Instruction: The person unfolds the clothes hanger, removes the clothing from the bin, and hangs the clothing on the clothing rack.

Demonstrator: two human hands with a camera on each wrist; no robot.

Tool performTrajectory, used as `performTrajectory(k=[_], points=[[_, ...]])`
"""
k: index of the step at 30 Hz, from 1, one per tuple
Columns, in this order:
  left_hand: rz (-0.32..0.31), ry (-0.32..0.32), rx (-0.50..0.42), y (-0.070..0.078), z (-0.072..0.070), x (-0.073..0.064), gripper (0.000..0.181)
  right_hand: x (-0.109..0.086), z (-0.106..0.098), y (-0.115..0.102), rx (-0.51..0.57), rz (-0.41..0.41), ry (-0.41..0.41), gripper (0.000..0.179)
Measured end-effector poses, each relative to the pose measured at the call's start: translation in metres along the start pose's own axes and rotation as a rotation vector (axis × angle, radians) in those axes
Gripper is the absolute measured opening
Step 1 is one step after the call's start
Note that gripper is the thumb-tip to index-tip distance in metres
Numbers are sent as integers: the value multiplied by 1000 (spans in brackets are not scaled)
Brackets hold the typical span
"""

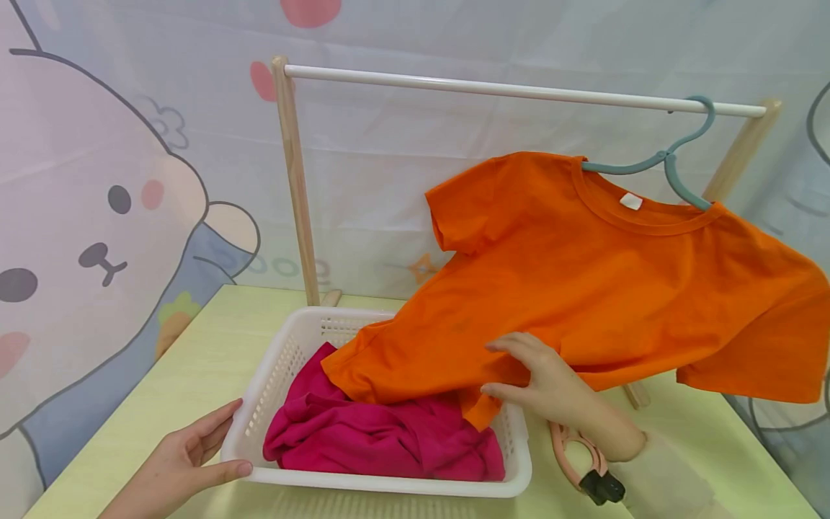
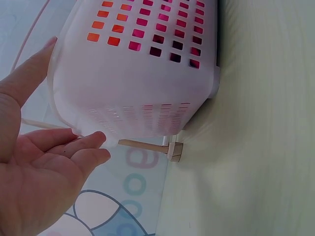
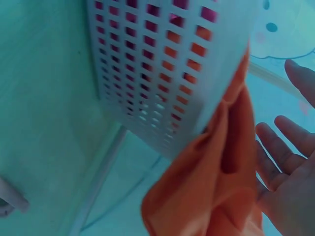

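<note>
Orange shirt (image 1: 551,281), hung by a hanger (image 1: 668,160), drapes into a white basket (image 1: 389,484) the left hand (image 1: 184,455) grips, seemingly for steadiness; the right hand (image 1: 554,382) spreads loose, empty fingers.

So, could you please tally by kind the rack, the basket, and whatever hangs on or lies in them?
Clothes rack: 1
Hanger on its bar: 1
Orange T-shirt on that hanger, part of it in the basket: 1
White basket: 1
Magenta cloth heap, separate pieces not distinguishable: 1
Total: 5
</note>
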State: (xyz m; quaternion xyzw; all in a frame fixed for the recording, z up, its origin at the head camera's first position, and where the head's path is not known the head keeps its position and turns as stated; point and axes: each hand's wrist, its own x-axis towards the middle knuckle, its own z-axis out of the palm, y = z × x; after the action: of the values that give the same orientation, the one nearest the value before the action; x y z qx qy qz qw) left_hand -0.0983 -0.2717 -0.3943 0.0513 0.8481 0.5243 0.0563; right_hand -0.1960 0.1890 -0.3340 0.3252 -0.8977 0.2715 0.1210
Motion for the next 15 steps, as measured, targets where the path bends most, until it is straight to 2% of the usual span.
performTrajectory(k=[9,15], points=[[-44,-7,-12,1,0,0,85,-2,15,13,-10,17,-82,51],[-35,-9,-31,0,1,-1,85,-1,24,19,-81,-56,-52,41]])
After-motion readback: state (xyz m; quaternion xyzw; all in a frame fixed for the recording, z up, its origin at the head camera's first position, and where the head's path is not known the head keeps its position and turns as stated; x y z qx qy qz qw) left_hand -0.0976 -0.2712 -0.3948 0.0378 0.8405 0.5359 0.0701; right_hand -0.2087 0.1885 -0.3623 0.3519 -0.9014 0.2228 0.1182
